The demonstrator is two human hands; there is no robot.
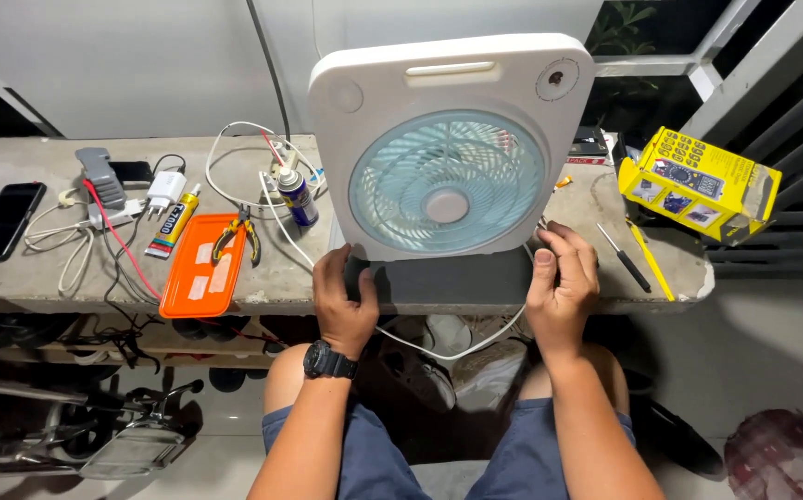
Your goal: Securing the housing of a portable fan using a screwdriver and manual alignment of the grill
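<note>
A white box fan (451, 143) with a pale blue round grille stands upright on the concrete ledge (40, 278) in front of me. My left hand (343, 301), with a black watch on the wrist, grips the fan's lower left corner and foot. My right hand (562, 282) is closed around something small at the fan's lower right corner; what it is stays hidden under the fingers. A white power cord (439, 350) loops down below the ledge between my hands.
Left of the fan lie a spray can (297, 196), pliers (238, 234), an orange tray (203, 278), a glue tube (172, 225), chargers with cables (163, 190) and a black phone (2, 221). At the right sit a yellow box (698, 183) and two screwdrivers (626, 257).
</note>
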